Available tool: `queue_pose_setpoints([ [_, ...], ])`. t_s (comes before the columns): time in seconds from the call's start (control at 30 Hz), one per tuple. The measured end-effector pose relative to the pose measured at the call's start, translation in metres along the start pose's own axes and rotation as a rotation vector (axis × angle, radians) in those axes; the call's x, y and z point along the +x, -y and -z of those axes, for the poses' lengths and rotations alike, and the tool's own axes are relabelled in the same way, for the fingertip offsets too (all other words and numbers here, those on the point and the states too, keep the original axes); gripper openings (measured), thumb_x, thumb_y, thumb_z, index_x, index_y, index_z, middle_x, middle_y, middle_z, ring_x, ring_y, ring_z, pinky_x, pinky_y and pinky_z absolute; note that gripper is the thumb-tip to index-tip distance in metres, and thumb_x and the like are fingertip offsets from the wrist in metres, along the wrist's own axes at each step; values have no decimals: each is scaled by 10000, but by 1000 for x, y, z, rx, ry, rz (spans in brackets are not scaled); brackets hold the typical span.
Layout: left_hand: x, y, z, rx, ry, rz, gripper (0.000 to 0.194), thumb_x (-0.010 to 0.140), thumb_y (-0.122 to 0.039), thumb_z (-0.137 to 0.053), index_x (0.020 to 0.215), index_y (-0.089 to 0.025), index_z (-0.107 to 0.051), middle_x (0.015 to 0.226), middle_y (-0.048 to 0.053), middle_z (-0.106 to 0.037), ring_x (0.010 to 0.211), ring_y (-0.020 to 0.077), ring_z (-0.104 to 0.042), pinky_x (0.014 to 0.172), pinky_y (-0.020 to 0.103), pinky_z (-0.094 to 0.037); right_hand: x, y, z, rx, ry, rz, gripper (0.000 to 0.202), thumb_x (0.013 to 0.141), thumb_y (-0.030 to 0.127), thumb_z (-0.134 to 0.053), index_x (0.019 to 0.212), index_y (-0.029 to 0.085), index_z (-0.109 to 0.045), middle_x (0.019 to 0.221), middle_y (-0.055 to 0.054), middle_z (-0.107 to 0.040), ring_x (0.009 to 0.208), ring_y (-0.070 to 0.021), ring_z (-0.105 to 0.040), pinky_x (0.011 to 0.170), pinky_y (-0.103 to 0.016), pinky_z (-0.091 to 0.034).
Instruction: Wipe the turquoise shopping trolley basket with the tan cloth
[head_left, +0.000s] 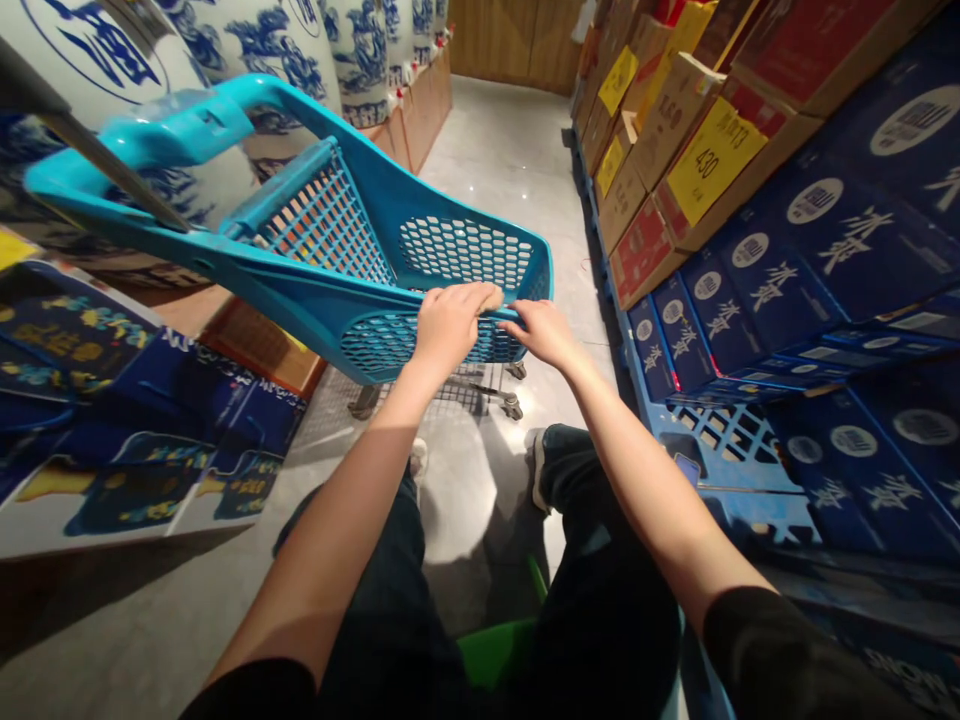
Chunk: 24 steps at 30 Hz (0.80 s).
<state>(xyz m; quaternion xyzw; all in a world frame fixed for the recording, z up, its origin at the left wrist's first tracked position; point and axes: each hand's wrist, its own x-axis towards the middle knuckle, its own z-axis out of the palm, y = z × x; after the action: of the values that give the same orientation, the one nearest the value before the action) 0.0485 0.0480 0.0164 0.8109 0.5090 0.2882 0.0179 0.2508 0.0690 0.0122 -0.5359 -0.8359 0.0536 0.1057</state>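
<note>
A blue plastic shopping cart (465, 215) stands sideways in front of me, its handle to the left and its basket walls full of holes. My left hand (450, 315) is closed over the near rim, pressing a small tan cloth (491, 299) against it. Most of that cloth is hidden under the fingers, so its exact kind is hard to tell. Beside it, my right hand (544, 328) is bent around the same rim near the cart's front corner, its fingertips on the plastic.
Large blue-and-white jars (277, 45) line the left side. Blue gift boxes (142, 400) stand at lower left. On the right, blue beer cartons (757, 290) and brown cartons (667, 130) are stacked on a blue pallet (720, 430). A green seat (495, 650) shows between my legs.
</note>
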Motion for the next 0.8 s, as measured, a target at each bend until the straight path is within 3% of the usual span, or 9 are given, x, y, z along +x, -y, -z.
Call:
queue_pose_setpoints([
  [0.1,3,-14,-7,-40,62,-102,565,1028,-90,-473,1524,-201,-718,1617,112,-705,1507,297,-652,1238,498,-507,-3,2,1,17,6,11,255,1118,281,-637,1279,164,-797,1345,-155,-846,1256,-338,-777,1105,-426,-523],
  [0.17,8,-13,-7,-34,108,-117,575,1021,-79,-481,1529,-206,-717,1585,117,-729,1466,299,-685,1215,490,-529,-4,2,3,18,13,8,276,1128,297,-635,1316,166,-790,1361,-154,-844,1263,-333,-778,1111,-423,-525],
  [0.3,12,8,5,22,60,-27,511,1054,-100,-465,1435,-241,-775,1467,109,-796,1363,317,-742,1204,522,-537,-1,-1,6,7,23,-20,322,1151,378,-643,1319,141,-781,1311,-187,-854,1234,-338,-789,1094,-418,-535],
  [0.4,7,18,9,39,-13,14,514,1060,-97,-448,1444,-221,-767,1548,121,-750,1420,326,-708,1249,541,-523,2,-3,6,13,8,-19,328,1153,400,-645,1317,151,-781,1291,-182,-859,1219,-338,-789,1084,-415,-537],
  [0.63,-1,-7,-11,38,-11,-96,541,1026,-47,-463,1490,-180,-708,1625,131,-692,1531,313,-635,1296,537,-521,6,-2,5,-13,25,-15,280,1148,376,-647,1249,154,-785,1270,-180,-862,1200,-348,-799,1039,-405,-530],
  [0.7,-1,-1,-5,40,-10,-80,549,1033,-49,-446,1503,-176,-700,1632,130,-687,1536,306,-632,1309,531,-516,6,-3,6,-10,30,-16,293,1148,378,-652,1290,157,-781,1304,-179,-857,1221,-344,-799,1053,-405,-534],
  [0.8,-7,26,20,65,-65,71,527,1081,-98,-397,1503,-160,-706,1653,115,-670,1552,301,-613,1357,538,-474,5,-4,8,5,37,-29,332,1148,381,-654,1353,151,-775,1338,-186,-850,1258,-345,-795,1088,-413,-541],
])
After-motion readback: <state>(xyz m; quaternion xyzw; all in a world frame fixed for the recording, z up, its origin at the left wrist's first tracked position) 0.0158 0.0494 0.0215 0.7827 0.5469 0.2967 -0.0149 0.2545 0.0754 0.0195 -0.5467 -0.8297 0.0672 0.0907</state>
